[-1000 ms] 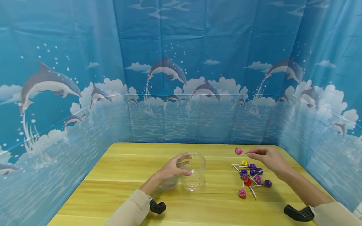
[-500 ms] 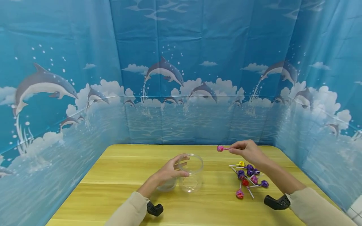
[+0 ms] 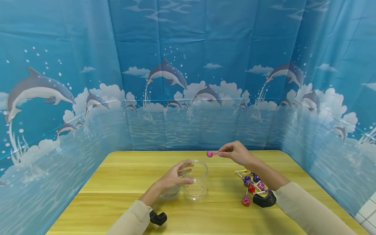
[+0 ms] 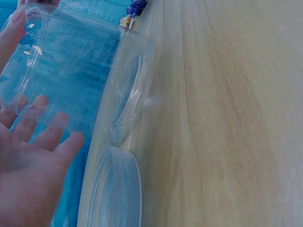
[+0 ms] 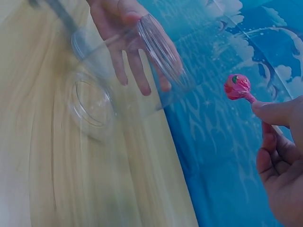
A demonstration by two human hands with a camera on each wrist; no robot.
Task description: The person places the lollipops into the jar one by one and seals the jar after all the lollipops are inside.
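Observation:
A pink-wrapped lollipop (image 3: 210, 154) is pinched by its stick between the thumb and fingers of my right hand (image 3: 237, 154). Its round head points left, just above and to the right of a clear plastic jar (image 3: 196, 180). The jar stands upright on the table without a lid, and in the left wrist view nothing shows inside it. My left hand (image 3: 173, 178) holds the jar near the rim, thumb in front and fingers behind. A translucent lid (image 4: 118, 189) lies on the table by the jar's base, partly hidden under my left hand in the head view.
Several lollipops (image 3: 251, 189), purple, pink, red and yellow, lie in a loose pile at the right, partly covered by my right forearm. The wood-grain table (image 3: 117, 182) is enclosed by a blue dolphin curtain (image 3: 188, 127).
My right hand has carried the pink lollipop left from above the pile to near the jar's mouth. My left hand keeps its hold on the jar. The head view has shifted slightly.

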